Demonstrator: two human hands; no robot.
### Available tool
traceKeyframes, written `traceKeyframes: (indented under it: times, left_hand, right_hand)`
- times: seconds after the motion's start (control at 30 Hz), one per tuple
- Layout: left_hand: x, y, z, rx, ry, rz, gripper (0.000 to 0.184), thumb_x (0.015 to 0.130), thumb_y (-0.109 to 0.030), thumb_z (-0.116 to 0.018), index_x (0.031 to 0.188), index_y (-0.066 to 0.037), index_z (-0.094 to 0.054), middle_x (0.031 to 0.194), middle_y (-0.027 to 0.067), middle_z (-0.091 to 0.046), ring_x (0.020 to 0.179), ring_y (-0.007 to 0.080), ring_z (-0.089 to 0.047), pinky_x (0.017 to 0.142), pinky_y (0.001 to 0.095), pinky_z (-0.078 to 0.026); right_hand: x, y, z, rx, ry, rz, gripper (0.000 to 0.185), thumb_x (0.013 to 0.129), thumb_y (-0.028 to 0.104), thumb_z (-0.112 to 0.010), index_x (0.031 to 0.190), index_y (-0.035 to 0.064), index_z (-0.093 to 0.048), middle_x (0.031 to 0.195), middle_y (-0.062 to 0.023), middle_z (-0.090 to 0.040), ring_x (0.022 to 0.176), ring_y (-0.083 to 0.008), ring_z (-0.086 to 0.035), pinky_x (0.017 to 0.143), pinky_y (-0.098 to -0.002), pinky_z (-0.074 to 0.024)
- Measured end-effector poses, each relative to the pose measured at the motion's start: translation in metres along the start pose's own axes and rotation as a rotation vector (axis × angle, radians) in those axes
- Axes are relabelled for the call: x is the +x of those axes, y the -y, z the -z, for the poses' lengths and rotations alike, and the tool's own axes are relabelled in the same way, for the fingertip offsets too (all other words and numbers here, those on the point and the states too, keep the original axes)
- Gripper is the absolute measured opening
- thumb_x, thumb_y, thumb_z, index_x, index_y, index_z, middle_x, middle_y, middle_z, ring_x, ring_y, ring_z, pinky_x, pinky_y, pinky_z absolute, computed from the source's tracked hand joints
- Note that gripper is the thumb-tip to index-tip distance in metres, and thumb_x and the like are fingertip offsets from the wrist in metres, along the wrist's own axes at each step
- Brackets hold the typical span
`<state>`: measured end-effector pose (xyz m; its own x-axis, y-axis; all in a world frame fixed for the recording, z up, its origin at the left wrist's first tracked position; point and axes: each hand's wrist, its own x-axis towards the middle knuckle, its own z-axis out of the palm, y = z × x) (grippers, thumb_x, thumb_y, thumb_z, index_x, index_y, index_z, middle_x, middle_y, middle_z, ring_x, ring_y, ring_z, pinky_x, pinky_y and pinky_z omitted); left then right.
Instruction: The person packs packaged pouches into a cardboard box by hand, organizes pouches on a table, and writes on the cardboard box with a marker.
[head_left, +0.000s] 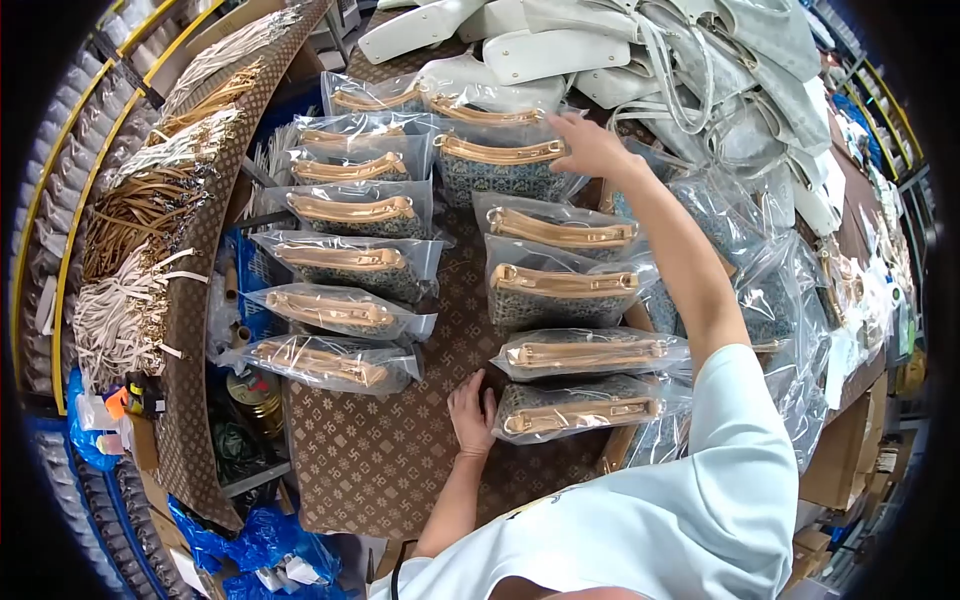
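Observation:
Two columns of patterned zip pouches in clear plastic bags lie on the brown patterned tabletop point(380, 455). My right hand point(590, 147) reaches to the far end of the right column. Its thumb and fingers are around the right end of a blue-grey patterned pouch point(495, 175) with a tan zip top; part of the grip is hidden. My left hand point(472, 412) rests on the tabletop, fingers spread and empty, just left of the nearest bagged pouch point(580, 412) in that column. Another bagged pouch point(325, 362) marks the near end of the left column.
White bags with straps point(560, 55) are heaped at the far side. More plastic-wrapped pouches point(765, 300) crowd the right, beyond my right arm. On the left, bundles of tan straps point(150, 215) and white straps point(125, 315) hang over a patterned board. Blue plastic point(270, 545) sits below.

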<state>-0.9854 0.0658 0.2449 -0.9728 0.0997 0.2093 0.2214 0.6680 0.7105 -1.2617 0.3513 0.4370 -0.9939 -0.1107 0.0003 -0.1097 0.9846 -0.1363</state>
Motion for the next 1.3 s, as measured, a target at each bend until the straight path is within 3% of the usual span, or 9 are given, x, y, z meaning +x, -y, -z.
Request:
traceKeyframes:
  times: [0.13, 0.33, 0.57, 0.93, 0.97, 1.03, 1.13, 1.2, 1.3]
  left_hand:
    - [0.001, 0.0, 0.003, -0.051, 0.002, 0.031, 0.036, 0.082, -0.011, -0.054, 0.118, -0.008, -0.049, 0.108, 0.0122, -0.057, 0.099, 0.029, -0.051, 0.089, 0.0388, -0.036]
    - [0.003, -0.005, 0.003, -0.065, 0.011, 0.067, 0.034, 0.082, -0.011, -0.054, 0.116, -0.007, -0.051, 0.109, 0.0118, -0.057, 0.101, 0.0284, -0.051, 0.09, 0.0385, -0.035]
    - [0.004, -0.007, 0.004, -0.037, -0.004, 0.057, 0.032, 0.081, -0.01, -0.055, 0.113, -0.007, -0.053, 0.107, 0.0103, -0.059, 0.1, 0.0271, -0.053, 0.088, 0.0382, -0.037]
    - [0.004, -0.006, 0.006, -0.148, -0.054, 0.088, 0.031, 0.081, -0.007, -0.053, 0.112, -0.006, -0.053, 0.104, 0.0102, -0.061, 0.1, 0.029, -0.053, 0.089, 0.0382, -0.037]
    - [0.004, -0.004, 0.006, -0.162, -0.049, 0.078, 0.031, 0.081, -0.008, -0.054, 0.112, -0.006, -0.054, 0.106, 0.0116, -0.059, 0.1, 0.029, -0.053, 0.089, 0.0383, -0.037]
    - [0.006, -0.005, 0.004, -0.143, -0.064, 0.083, 0.031, 0.081, -0.008, -0.054, 0.112, -0.007, -0.054, 0.106, 0.0118, -0.059, 0.1, 0.0289, -0.053, 0.088, 0.0382, -0.037]
    - [0.004, -0.01, 0.006, -0.116, -0.082, 0.073, 0.03, 0.081, -0.009, -0.054, 0.111, -0.007, -0.055, 0.103, 0.0115, -0.06, 0.099, 0.0285, -0.053, 0.088, 0.0378, -0.038]
    - [0.003, -0.005, 0.004, -0.114, -0.105, 0.042, 0.029, 0.081, -0.01, -0.055, 0.11, -0.008, -0.055, 0.1, 0.0126, -0.06, 0.098, 0.028, -0.054, 0.088, 0.0378, -0.038]
    - [-0.008, 0.004, 0.009, -0.288, -0.108, 0.096, 0.024, 0.082, -0.007, -0.052, 0.105, -0.005, -0.057, 0.102, 0.0127, -0.06, 0.096, 0.0279, -0.055, 0.084, 0.0371, -0.042]
  right_hand:
    - [-0.008, -0.018, -0.018, 0.118, 0.02, 0.097, 0.031, 0.073, 0.018, -0.064, 0.103, 0.0107, -0.059, 0.077, -0.0134, -0.062, 0.079, -0.0314, -0.06, 0.072, -0.0401, -0.046]
    - [-0.028, -0.044, 0.064, -0.122, 0.482, 0.004, 0.029, 0.071, 0.024, -0.063, 0.097, 0.01, -0.065, 0.089, -0.0098, -0.065, 0.081, -0.0251, -0.062, 0.073, -0.0359, -0.0472]
    - [0.093, -0.023, -0.034, -0.096, -0.279, 0.03, 0.054, 0.08, 0.035, -0.059, 0.129, 0.0164, -0.043, 0.105, -0.0102, -0.062, 0.099, -0.0289, -0.057, 0.085, -0.0373, -0.046]
    - [0.015, -0.074, 0.039, -0.205, 0.28, -0.079, 0.029, 0.073, 0.018, -0.059, 0.101, 0.0112, -0.062, 0.09, -0.0154, -0.064, 0.084, -0.0289, -0.061, 0.072, -0.0367, -0.0465]
    - [0.011, -0.064, 0.049, -0.344, 0.349, -0.045, 0.029, 0.074, 0.019, -0.06, 0.102, 0.0114, -0.063, 0.093, -0.0137, -0.064, 0.085, -0.0269, -0.062, 0.074, -0.0346, -0.0471]
    - [-0.021, 0.0, 0.059, -0.112, -0.152, 0.141, 0.032, 0.078, 0.025, -0.062, 0.107, 0.0108, -0.062, 0.099, -0.01, -0.064, 0.089, -0.025, -0.062, 0.078, -0.0316, -0.0475]
    - [-0.08, 0.172, 0.062, 0.397, 0.233, 0.319, 0.038, 0.08, 0.033, -0.062, 0.109, 0.0074, -0.059, 0.105, -0.0089, -0.063, 0.093, -0.0263, -0.061, 0.081, -0.0331, -0.048]
    - [-0.104, 0.227, 0.014, 0.25, 0.171, 0.791, 0.049, 0.079, 0.038, -0.061, 0.117, 0.0068, -0.053, 0.095, -0.0146, -0.063, 0.083, -0.0261, -0.063, 0.069, -0.0337, -0.0504]
    - [-0.11, 0.279, -0.055, 0.207, 0.204, 0.755, 0.057, 0.079, 0.04, -0.059, 0.12, 0.0037, -0.044, 0.075, -0.0127, -0.062, 0.072, -0.0294, -0.062, 0.062, -0.0396, -0.0484]
